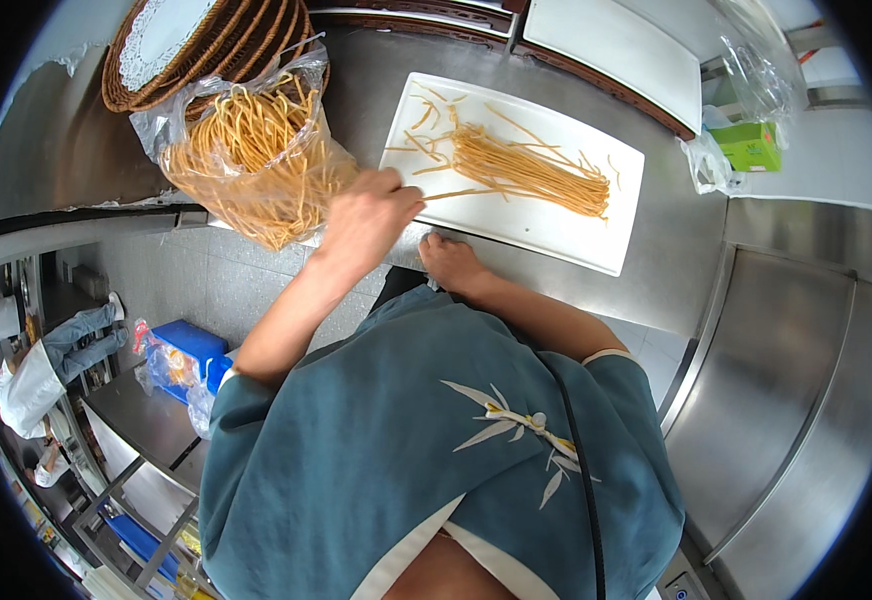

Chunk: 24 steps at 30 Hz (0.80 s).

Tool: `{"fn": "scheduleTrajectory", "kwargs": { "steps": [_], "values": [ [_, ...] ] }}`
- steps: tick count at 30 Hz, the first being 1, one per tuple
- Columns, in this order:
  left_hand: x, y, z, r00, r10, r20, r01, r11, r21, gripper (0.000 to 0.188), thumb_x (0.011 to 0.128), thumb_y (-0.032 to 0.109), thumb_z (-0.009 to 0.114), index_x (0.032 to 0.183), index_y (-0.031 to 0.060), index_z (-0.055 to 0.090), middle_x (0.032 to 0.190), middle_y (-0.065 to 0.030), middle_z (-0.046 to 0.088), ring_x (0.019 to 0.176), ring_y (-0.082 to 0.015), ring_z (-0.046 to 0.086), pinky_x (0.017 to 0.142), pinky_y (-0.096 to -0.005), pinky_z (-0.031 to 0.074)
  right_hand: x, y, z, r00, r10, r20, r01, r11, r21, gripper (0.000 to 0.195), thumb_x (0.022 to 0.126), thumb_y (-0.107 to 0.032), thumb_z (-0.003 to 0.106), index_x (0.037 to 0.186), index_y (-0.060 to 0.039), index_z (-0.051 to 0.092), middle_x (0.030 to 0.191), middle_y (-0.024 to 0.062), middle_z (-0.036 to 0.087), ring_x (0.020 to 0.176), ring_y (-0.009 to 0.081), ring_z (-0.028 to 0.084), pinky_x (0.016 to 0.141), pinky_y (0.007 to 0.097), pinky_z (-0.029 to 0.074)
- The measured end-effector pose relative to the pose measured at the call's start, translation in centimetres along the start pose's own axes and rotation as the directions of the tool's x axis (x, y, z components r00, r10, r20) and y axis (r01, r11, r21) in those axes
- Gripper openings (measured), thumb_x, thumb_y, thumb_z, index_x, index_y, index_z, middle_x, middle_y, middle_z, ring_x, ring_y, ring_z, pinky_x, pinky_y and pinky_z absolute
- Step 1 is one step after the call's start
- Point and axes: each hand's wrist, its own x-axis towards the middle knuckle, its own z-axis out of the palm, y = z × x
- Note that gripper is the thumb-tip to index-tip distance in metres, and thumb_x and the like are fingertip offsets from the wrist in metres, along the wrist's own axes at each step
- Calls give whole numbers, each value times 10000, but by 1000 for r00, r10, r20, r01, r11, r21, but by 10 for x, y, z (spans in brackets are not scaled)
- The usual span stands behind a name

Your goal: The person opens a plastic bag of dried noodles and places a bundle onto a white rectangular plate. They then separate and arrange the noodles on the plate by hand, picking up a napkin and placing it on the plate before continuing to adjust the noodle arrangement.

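Observation:
My left hand (pixel 372 217) is shut on a thin golden noodle-like strip (pixel 462 194), whose far end reaches over the near left part of a white rectangular platter (pixel 556 244). On that platter lies a neat bundle of similar strips (pixel 529 171), with several loose pieces scattered at its left end. Just left of my hand, an open clear plastic bag (pixel 256 180) bulges with more strips. My right hand (pixel 451 262) rests at the counter's front edge, below the platter, fingers curled in. Whether anything small is inside it is hidden.
Wicker trays (pixel 256 37) with a paper doily stand behind the bag. A second white platter (pixel 616 56) on a dark carved wooden stand is at the back of the steel counter (pixel 676 225). A green box (pixel 747 146) sits right. People in white (pixel 30 386) are far left.

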Motion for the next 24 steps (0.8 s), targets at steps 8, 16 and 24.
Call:
{"fn": "scheduleTrajectory", "kwargs": {
  "steps": [8, 16, 24],
  "values": [
    [44, 1, 85, 989, 83, -124, -107, 974, -200, 189, 813, 243, 701, 919, 88, 680, 926, -80, 641, 875, -291, 638, 707, -395, 533, -20, 17, -5, 984, 159, -85, -123, 937, 325, 139, 762, -118, 622, 877, -70, 561, 889, 145, 575, 737, 335, 640, 613, 450, 528],
    [-79, -26, 130, 876, -97, 472, 150, 986, -75, 159, 826, 222, 658, 923, 97, 650, 935, -112, 609, 868, -318, 637, 737, -422, 539, -45, 29, -83, 903, 291, -315, -165, 914, 371, 116, 796, -121, 641, 870, -59, 576, 861, 118, 589, 712, 318, 629, 625, 417, 531],
    [-100, -20, 173, 952, -79, 297, 116, 987, -111, 129, 852, 162, 589, 852, 33, 601, 910, -140, 589, 846, -324, 637, 737, -403, 553, -36, 80, -106, 829, 330, -451, -311, 943, 119, 137, 822, -167, 674, 882, -68, 601, 888, 107, 566, 781, 283, 634, 639, 381, 543]
  ]
}}
